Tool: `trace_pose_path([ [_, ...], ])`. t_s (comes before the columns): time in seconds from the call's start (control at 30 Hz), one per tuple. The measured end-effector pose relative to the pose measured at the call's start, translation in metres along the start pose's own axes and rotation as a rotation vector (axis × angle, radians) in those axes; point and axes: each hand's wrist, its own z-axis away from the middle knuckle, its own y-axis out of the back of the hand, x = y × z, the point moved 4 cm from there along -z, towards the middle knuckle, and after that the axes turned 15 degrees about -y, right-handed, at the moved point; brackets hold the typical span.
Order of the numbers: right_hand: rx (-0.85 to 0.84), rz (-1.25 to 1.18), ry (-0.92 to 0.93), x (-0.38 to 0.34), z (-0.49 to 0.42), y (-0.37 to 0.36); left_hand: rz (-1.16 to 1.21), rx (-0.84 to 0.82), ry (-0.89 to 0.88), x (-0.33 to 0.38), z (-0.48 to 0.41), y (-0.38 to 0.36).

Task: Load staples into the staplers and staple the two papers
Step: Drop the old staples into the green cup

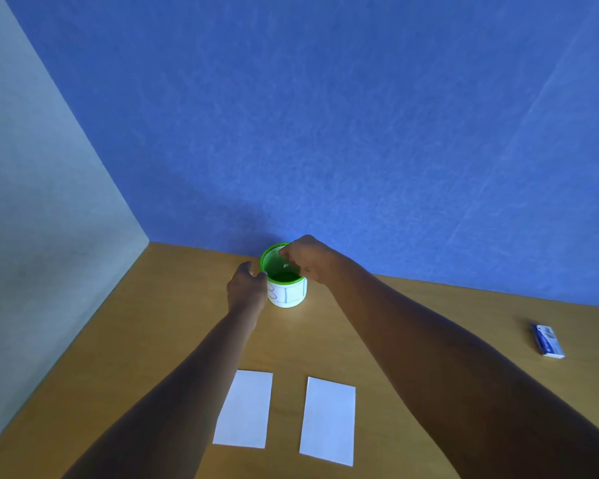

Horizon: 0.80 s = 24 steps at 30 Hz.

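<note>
At the wooden table's [429, 323] back, a green mesh cup [287, 294] is gripped by the left hand [244, 288]; the right hand's [308, 259] hold inside is hidden; stapler extraction presumably follows.

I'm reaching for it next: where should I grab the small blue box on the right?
Probably pinch the blue box across its two long sides, coming from above: it lies flat on the table, narrow, with nothing beside it.
</note>
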Motion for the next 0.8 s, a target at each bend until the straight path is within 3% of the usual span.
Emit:
trace_pose_path([
  [0.2, 0.190, 0.431, 0.303, -0.008, 0.009, -0.002, 0.037, 0.000, 0.008, -0.002, -0.003, -0.004],
  [0.3, 0.292, 0.458, 0.353, -0.009, 0.012, -0.002, 0.050, 0.000, 0.010, -0.003, -0.004, -0.007],
  [0.43, 0.249, 0.644, 0.362, -0.006, 0.014, -0.011, 0.060, -0.002, 0.007, -0.003, -0.003, -0.008],
  [0.6, 0.350, 0.566, 0.442, -0.007, 0.017, -0.007, 0.081, -0.008, 0.012, -0.004, 0.000, -0.008],
  [0.8, 0.404, 0.653, 0.531, -0.002, 0.020, -0.009, 0.104, 0.010, 0.032, -0.005, 0.010, -0.010],
])
